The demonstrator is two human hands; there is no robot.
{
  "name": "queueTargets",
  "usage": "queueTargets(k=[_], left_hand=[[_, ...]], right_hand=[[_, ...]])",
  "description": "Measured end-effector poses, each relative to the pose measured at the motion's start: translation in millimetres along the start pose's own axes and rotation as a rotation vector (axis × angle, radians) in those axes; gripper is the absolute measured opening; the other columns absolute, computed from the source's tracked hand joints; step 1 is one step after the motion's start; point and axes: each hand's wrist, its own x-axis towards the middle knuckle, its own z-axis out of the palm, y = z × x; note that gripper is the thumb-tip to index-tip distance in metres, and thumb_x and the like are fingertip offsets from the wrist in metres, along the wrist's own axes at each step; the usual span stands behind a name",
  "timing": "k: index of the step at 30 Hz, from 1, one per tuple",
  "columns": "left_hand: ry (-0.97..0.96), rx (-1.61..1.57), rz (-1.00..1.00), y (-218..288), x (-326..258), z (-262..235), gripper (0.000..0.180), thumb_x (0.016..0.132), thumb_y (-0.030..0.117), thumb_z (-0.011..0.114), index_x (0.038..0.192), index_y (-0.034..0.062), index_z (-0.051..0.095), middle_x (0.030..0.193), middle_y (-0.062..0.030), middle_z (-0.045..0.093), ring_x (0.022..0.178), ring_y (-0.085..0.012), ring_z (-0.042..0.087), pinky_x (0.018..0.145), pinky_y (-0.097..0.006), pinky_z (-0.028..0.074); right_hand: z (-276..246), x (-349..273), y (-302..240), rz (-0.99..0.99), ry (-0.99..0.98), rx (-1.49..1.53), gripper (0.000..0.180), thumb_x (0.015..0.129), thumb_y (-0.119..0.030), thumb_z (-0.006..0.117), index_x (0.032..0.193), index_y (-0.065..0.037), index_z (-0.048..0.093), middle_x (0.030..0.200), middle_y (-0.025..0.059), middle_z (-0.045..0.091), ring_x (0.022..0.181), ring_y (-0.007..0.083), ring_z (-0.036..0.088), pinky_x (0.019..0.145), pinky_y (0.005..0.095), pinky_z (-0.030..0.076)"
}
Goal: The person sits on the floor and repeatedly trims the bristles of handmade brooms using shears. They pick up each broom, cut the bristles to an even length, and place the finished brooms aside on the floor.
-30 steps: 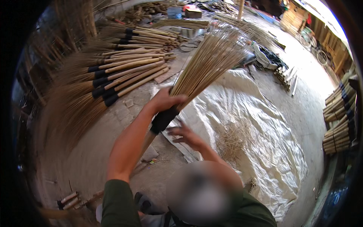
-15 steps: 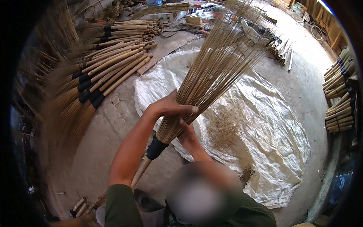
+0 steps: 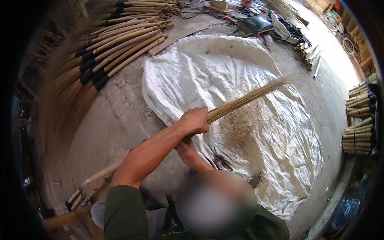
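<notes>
A long stick broom [image 3: 249,99] lies slantwise before me, its straw bristles pointing to the upper right and pressed into a narrow bundle. Wrapped round the bristles is my left hand [image 3: 196,120], closed in a fist. My right hand [image 3: 187,153] grips the broom from below, nearer its neck; its fingers are partly hidden. The pale handle [image 3: 98,175] runs to the lower left, passing behind my left forearm, which covers much of the neck. Under the bristles spreads a white woven sheet [image 3: 180,76] with loose straw bits [image 3: 240,128] scattered on it.
Finished brooms with black collars [image 3: 89,66] are heaped at the left. A dark tool [image 3: 221,159] lies at the sheet's near edge. Bundled handles [image 3: 357,140] stack at the right, pale tubes [image 3: 309,56] at the far right, and a plastic bottle [image 3: 345,210] stands lower right.
The broom has swung down to the right and turned, so its spread fan of bristles now shows as a narrow bundle. My left hand has closed round the bristles. The view has tilted downward.
</notes>
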Motion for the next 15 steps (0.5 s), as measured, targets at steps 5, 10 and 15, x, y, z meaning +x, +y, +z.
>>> queueTargets(k=[5, 10, 15], left_hand=[[0.039, -0.137, 0.106, -52.0, -30.2, 32.3, 0.045, 0.072, 0.015, 0.072, 0.112, -0.0002, 0.06, 0.105, -0.0262, 0.07, 0.101, -0.0443, 0.068, 0.087, -0.051, 0.055], [0.07, -0.104, 0.127, -87.4, -75.2, 101.6, 0.047, 0.07, 0.01, 0.073, 0.113, 0.0006, 0.058, 0.098, -0.024, 0.07, 0.096, -0.042, 0.07, 0.081, -0.052, 0.056], [0.165, -0.116, 0.038, -126.4, -84.8, 144.6, 0.048, 0.07, 0.009, 0.072, 0.114, -0.0008, 0.055, 0.097, -0.023, 0.071, 0.094, -0.0416, 0.071, 0.079, -0.053, 0.056]], right_hand=[[-86.0, -5.2, -67.7, 0.218, -0.087, -0.475, 0.062, 0.092, -0.027, 0.07, 0.146, -0.006, 0.049, 0.143, 0.0122, 0.054, 0.132, 0.0244, 0.051, 0.112, 0.0445, 0.04], [-127.4, 15.8, -114.1, -0.33, 0.282, 0.035, 0.042, 0.097, -0.039, 0.066, 0.127, -0.01, 0.064, 0.103, 0.0087, 0.069, 0.099, 0.0251, 0.065, 0.1, 0.0487, 0.048], [-99.3, 28.7, -87.0, -0.054, 0.135, 0.247, 0.027, 0.099, -0.028, 0.068, 0.079, -0.013, 0.057, 0.063, -0.0027, 0.042, 0.062, 0.0149, 0.044, 0.073, 0.0356, 0.045]])
